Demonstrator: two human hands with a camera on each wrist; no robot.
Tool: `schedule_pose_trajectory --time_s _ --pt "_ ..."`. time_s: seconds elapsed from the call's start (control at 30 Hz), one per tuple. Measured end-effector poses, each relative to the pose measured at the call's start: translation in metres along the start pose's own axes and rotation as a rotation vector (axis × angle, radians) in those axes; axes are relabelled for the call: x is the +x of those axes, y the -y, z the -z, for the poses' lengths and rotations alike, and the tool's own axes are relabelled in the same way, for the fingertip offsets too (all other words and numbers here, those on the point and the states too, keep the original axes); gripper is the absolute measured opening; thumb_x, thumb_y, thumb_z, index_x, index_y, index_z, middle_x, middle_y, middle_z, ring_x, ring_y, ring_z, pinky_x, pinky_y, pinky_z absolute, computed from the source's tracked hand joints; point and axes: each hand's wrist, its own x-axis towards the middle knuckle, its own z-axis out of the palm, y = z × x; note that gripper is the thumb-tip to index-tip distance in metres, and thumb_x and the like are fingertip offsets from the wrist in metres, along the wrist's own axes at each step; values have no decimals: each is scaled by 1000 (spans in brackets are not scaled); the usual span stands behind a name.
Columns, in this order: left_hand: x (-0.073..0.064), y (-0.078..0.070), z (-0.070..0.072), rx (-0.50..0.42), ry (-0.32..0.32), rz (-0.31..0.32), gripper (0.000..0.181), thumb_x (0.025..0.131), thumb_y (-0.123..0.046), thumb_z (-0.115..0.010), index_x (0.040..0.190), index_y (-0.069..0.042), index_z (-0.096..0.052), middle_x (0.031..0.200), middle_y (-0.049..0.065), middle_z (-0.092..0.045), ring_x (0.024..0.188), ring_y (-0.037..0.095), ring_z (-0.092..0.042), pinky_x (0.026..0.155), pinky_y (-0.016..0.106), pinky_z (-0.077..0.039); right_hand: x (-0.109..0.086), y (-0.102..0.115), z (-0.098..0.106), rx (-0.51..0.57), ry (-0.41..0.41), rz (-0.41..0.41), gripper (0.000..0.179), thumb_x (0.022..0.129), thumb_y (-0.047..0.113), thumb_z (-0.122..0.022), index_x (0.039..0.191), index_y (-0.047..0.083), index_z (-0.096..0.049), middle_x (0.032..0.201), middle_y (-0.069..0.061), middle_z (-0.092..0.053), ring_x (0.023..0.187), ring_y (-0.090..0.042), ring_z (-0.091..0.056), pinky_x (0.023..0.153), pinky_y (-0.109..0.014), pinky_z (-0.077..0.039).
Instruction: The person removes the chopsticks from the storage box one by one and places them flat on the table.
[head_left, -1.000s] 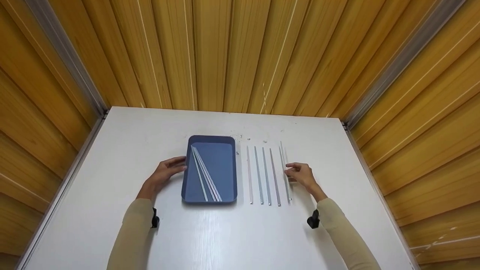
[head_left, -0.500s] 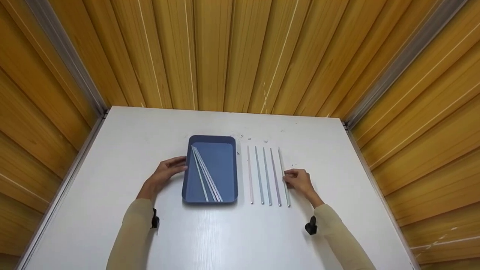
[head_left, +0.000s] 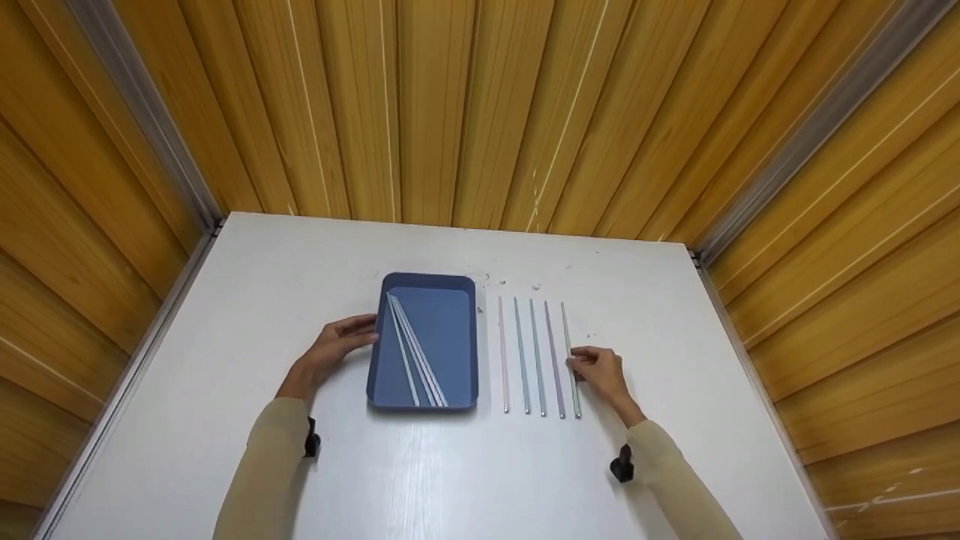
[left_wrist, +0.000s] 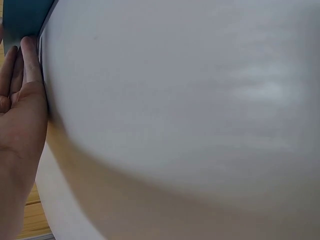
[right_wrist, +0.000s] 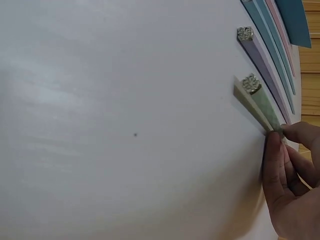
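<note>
At the right end of a row of chopsticks lies a pale green chopstick [head_left: 577, 405], which my right hand [head_left: 602, 369] pinches between thumb and fingertips. Its patterned silvery end shows in the right wrist view, close beside a purple chopstick [right_wrist: 262, 65]. Further left in the row are blue chopsticks [head_left: 521, 352] and a pink chopstick [head_left: 503, 360], all roughly parallel and spaced apart. My left hand [head_left: 330, 349] touches the left wall of a blue tray [head_left: 450, 330] with its fingers extended. Several pale chopsticks [head_left: 418, 351] lie slanted and fanned inside the tray.
Everything lies on a white table [head_left: 420, 480]. Small dark specks [head_left: 535, 286] dot its surface behind the row. Wood-patterned panels [head_left: 427, 112] rise behind the table and on both sides, with metal posts at the corners.
My right hand has brought the green chopstick left and towards me, down onto the table at the row's right end. The left hand stays by the tray. The view has shifted slightly.
</note>
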Motion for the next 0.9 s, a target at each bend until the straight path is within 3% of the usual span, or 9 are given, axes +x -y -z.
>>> schedule_pose_trajectory --time_s 0.4,0.53,0.7,0.9 --pt "-4 0 1 3 -7 7 66 92 -15 -78 150 -1 -49 148 18 -57 121 5 -64 98 18 -52 -6 -8 -1 81 -20 -73 22 94 7 -72 110 -8 -73 92 -17 -76 70 -6 -68 64 -15 -55" --pt "-3 0 -1 2 -10 13 66 92 -15 -78 149 -2 -50 149 19 -56 127 11 -62 101 20 -52 -6 -3 4 92 12 -94 24 96 6 -69 113 -10 -71 92 -17 -75 72 -9 -68 64 -16 -56" --pt "-6 0 -1 28 -19 25 66 93 -18 -77 150 -4 -49 153 18 -53 140 22 -53 104 20 -48 -3 15 8 43 50 -86 25 96 6 -67 115 -9 -71 92 -16 -74 72 -10 -65 62 -17 -53" --pt "-3 -3 0 47 -7 26 64 93 -19 -77 150 -6 -51 152 15 -54 138 18 -54 107 22 -47 7 58 12 67 123 4 25 97 2 -65 116 -14 -68 94 -22 -74 77 -13 -70 67 -18 -57"
